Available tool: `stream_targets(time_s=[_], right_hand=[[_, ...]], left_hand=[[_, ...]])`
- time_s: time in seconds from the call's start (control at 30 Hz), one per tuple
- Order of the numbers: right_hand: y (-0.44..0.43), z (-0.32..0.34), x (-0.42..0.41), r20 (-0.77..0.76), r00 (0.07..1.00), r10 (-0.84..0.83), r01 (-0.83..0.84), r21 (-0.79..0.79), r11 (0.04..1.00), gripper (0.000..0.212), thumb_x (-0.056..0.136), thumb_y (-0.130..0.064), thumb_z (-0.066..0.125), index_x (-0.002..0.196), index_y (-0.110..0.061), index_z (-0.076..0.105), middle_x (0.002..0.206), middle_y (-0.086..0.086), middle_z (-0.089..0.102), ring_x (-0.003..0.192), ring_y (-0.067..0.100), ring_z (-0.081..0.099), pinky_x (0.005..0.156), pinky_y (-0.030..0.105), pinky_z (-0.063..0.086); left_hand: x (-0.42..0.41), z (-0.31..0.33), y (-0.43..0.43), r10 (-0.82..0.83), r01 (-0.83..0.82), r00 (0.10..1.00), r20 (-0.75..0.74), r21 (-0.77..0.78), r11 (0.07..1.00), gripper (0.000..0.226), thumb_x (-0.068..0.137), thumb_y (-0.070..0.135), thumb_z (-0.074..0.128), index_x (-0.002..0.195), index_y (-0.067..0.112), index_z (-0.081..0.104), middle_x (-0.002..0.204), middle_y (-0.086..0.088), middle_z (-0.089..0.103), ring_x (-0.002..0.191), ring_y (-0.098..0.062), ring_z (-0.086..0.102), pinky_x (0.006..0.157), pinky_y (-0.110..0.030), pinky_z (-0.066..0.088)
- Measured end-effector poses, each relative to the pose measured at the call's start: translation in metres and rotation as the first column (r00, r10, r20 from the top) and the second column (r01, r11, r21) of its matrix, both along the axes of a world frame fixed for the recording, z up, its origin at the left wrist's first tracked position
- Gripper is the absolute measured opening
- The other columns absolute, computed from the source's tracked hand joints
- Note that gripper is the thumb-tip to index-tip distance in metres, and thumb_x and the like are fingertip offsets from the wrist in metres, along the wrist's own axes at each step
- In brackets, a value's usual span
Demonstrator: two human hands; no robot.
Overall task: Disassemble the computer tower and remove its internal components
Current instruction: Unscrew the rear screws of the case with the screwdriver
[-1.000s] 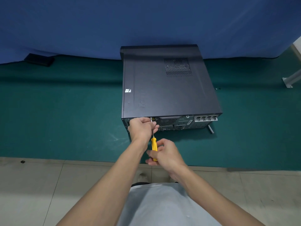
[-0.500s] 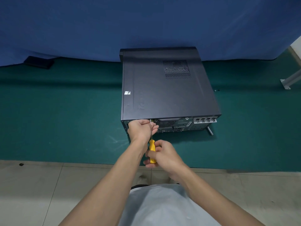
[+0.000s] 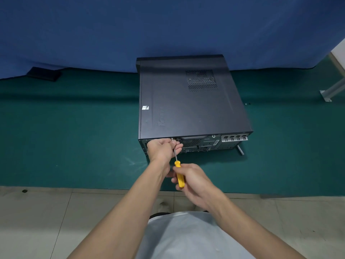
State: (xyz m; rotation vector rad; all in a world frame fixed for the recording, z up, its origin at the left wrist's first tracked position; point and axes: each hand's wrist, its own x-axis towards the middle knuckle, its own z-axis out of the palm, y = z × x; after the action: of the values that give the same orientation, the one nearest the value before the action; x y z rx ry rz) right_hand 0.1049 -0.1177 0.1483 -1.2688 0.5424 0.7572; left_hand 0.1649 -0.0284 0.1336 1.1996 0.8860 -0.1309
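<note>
Computer tower [image 3: 186, 109]: lies on its side on the green mat [image 3: 74, 137], closed side panel up, rear panel facing the person, far end against the blue cloth [image 3: 130, 25].
Screwdriver [image 3: 179, 175]: yellow handle; metal shaft slants up to the rear panel's top edge, left of its middle.
Left hand [image 3: 162, 148]: at the rear panel, fingers curled round the shaft near its tip.
Right hand [image 3: 194, 181]: wrapped round the yellow handle.
Floor [image 3: 46, 221]: pale tiles along the mat's near edge.

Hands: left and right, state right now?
Left hand: pinches the screwdriver shaft at the rear of the tower.
Right hand: grips the screwdriver's yellow handle.
</note>
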Motion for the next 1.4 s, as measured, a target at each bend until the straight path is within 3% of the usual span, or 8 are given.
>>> stream_targets(time_s=[0.3, 0.5, 0.7, 0.87, 1.03, 1.17, 1.27, 1.4], right_hand=[[0.009, -0.003, 0.0, 0.075, 0.995, 0.061, -0.047, -0.173, 0.984, 0.014, 0.089, 0.004, 0.058, 0.102, -0.001, 0.056, 0.083, 0.013, 0.065, 0.066, 0.017, 0.058, 0.06, 0.027, 0.051], [0.0, -0.005, 0.001, -0.082, 0.994, 0.075, -0.063, 0.143, 0.988, 0.016, 0.097, -0.004, 0.046, 0.109, 0.002, 0.057, 0.087, 0.014, 0.068, 0.074, 0.023, 0.062, 0.069, 0.036, 0.054], [0.008, -0.012, -0.002, 0.092, 0.989, 0.118, -0.083, -0.32, 0.944, 0.01, 0.088, -0.01, 0.066, 0.096, -0.012, 0.06, 0.085, 0.01, 0.069, 0.057, 0.013, 0.064, 0.053, 0.027, 0.055], [0.007, -0.015, -0.006, 0.239, 0.866, 0.439, -0.102, -0.775, 0.624, 0.018, 0.087, -0.026, 0.064, 0.084, -0.016, 0.05, 0.077, 0.005, 0.061, 0.068, 0.027, 0.062, 0.062, 0.039, 0.053], [-0.005, -0.014, -0.001, 0.16, 0.781, 0.604, -0.141, -0.897, 0.42, 0.022, 0.093, -0.037, 0.054, 0.092, -0.015, 0.049, 0.088, 0.01, 0.061, 0.081, 0.034, 0.057, 0.063, 0.035, 0.043], [-0.032, -0.016, 0.005, 0.001, 0.769, 0.639, -0.354, -0.832, 0.428, 0.009, 0.09, -0.018, 0.047, 0.082, -0.014, 0.048, 0.086, 0.008, 0.055, 0.073, 0.028, 0.051, 0.062, 0.029, 0.036], [-0.051, -0.008, 0.009, -0.002, 0.819, 0.574, -0.318, -0.834, 0.45, 0.009, 0.085, -0.018, 0.051, 0.079, -0.019, 0.057, 0.075, 0.001, 0.057, 0.069, 0.023, 0.054, 0.059, 0.027, 0.04], [-0.064, 0.017, 0.019, 0.356, 0.902, 0.245, 0.153, -0.794, 0.588, 0.012, 0.083, -0.031, 0.064, 0.073, -0.026, 0.063, 0.066, -0.007, 0.066, 0.065, 0.016, 0.06, 0.055, 0.025, 0.044]], left_hand=[[0.001, -0.004, -0.001, -0.035, 0.035, 0.999, -0.006, 0.18, 0.983, 0.009, 0.084, -0.004, 0.069, 0.083, 0.003, 0.064, 0.082, -0.016, 0.071, 0.065, -0.018, 0.072, 0.061, -0.027, 0.059], [-0.001, -0.004, 0.002, -0.058, 0.057, 0.998, 0.011, 0.057, 0.997, 0.007, 0.092, -0.004, 0.057, 0.09, -0.003, 0.064, 0.083, -0.018, 0.071, 0.072, -0.022, 0.073, 0.065, -0.028, 0.06], [-0.002, -0.004, 0.002, -0.008, 0.008, 1.0, 0.009, 0.033, 0.999, 0.008, 0.089, 0.005, 0.066, 0.085, -0.002, 0.068, 0.077, -0.017, 0.072, 0.07, -0.024, 0.073, 0.066, -0.03, 0.06], [-0.002, -0.005, -0.001, 0.027, -0.027, 1.0, 0.008, -0.041, 0.999, 0.009, 0.091, 0.005, 0.064, 0.085, -0.002, 0.065, 0.08, -0.019, 0.071, 0.07, -0.026, 0.073, 0.062, -0.03, 0.06], [-0.002, -0.005, 0.005, -0.002, 0.003, 1.0, 0.021, -0.081, 0.997, 0.009, 0.091, 0.003, 0.062, 0.085, -0.003, 0.064, 0.078, -0.018, 0.071, 0.07, -0.025, 0.073, 0.061, -0.028, 0.059], [-0.004, -0.009, 0.009, -0.093, 0.09, 0.995, 0.041, 0.065, 0.994, 0.01, 0.092, 0.006, 0.063, 0.088, -0.002, 0.068, 0.074, -0.013, 0.071, 0.066, -0.021, 0.072, 0.063, -0.029, 0.06], [-0.01, -0.011, 0.013, -0.339, 0.252, 0.934, 0.111, 0.467, 0.847, 0.014, 0.09, 0.013, 0.066, 0.079, 0.011, 0.073, 0.069, -0.005, 0.072, 0.071, -0.021, 0.072, 0.077, -0.038, 0.058], [-0.013, 0.003, 0.004, -0.727, 0.195, 0.666, 0.168, 0.901, 0.387, 0.015, 0.088, 0.02, 0.07, 0.092, 0.008, 0.076, 0.075, -0.006, 0.074, 0.067, -0.021, 0.068, 0.07, -0.034, 0.055]])
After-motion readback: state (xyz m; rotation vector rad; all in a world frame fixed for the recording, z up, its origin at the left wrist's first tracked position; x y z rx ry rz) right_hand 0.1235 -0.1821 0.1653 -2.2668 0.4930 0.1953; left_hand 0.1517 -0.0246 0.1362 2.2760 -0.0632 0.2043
